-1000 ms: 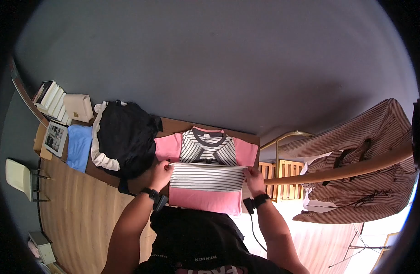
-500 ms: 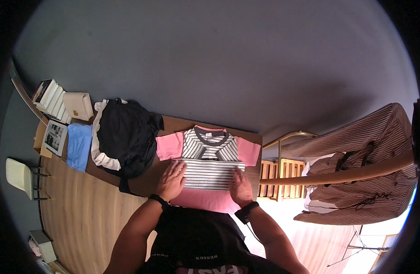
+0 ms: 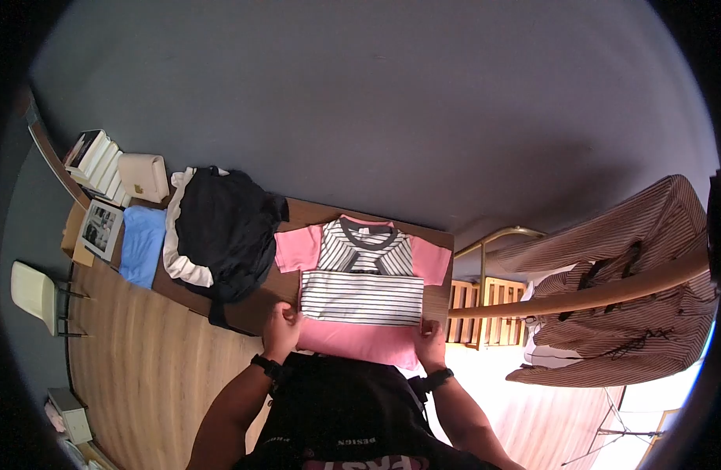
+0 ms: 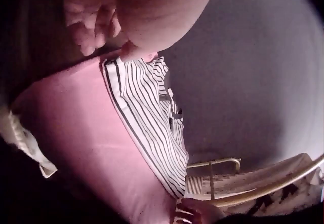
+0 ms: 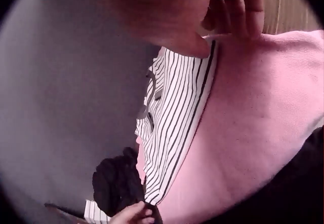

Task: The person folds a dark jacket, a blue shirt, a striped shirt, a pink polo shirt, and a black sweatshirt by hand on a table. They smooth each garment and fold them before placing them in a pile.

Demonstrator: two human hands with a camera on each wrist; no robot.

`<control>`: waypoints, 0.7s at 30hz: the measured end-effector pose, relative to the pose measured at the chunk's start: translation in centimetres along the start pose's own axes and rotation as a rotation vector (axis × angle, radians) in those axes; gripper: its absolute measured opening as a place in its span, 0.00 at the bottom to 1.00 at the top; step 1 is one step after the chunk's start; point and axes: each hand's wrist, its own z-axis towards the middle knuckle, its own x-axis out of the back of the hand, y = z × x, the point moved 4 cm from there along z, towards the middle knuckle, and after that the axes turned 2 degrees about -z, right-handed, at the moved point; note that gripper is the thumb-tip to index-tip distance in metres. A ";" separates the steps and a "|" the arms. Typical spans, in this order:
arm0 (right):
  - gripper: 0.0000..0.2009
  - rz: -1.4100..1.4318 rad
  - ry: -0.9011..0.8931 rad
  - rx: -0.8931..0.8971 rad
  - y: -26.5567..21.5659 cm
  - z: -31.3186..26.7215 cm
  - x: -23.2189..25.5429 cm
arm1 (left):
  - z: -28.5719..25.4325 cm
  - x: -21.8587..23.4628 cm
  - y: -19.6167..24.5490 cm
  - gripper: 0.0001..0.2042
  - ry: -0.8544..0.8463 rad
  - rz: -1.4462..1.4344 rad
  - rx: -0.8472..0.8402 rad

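Hands, head view: left hand (image 3: 280,334) and right hand (image 3: 432,346), apart, pinch opposite edges of the shirt (image 3: 362,298)
Shirt, head view: lies between them; brown tabletop (image 3: 252,309) shows between it and black clothing (image 3: 226,235)
Left wrist: thumb touches the stripe-pink border
Right wrist: thumb touches the stripes

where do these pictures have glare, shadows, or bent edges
Head view: strong fisheye bending with black corners, the floor blown out near white at lower right, a soft shadow on the wall; left wrist view: the left hand dim, the shirt darkening toward the left; right wrist view: the right hand shaded, corners dark.
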 end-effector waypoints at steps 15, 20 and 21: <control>0.10 0.415 -0.482 -0.543 -0.1 0.7 -0.3 | 1.2 -2.3 -0.6 0.16 -0.125 0.071 0.160; 0.10 0.472 -0.366 -0.526 -0.3 1.2 -0.8 | 2.4 -4.2 -3.9 0.16 -0.253 -0.242 0.334; 0.09 0.531 -0.338 -0.508 -0.1 1.5 -1.0 | 2.3 -4.4 -4.0 0.16 -0.208 -0.401 0.370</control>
